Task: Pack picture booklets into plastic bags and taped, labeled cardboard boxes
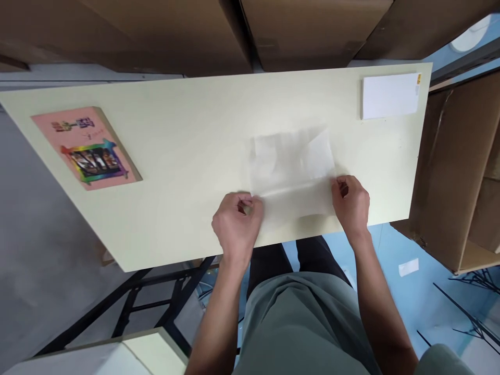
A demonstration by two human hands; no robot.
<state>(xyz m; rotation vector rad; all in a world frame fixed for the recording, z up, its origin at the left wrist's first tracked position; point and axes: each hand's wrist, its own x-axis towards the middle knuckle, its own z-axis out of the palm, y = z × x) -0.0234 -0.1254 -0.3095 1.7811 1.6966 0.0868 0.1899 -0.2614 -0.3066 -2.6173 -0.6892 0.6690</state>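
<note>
A thin, translucent plastic bag [291, 161] lies flat and wrinkled on the pale table [187, 140], close to its front edge. A crease runs across it between my two hands. My left hand [238, 224] pinches the bag's left edge between thumb and forefinger. At the opposite side, my right hand [351, 203] is closed in a pinch on the right edge. The near part of the bag reaches toward the table's front edge and lifts slightly there.
A pink box or thick book [88, 148] with a colourful picture lies at the table's left. At the back right is a white flat box [390, 96]. Large cardboard boxes [156, 36] stand behind the table, and an open carton [449, 172] is to the right.
</note>
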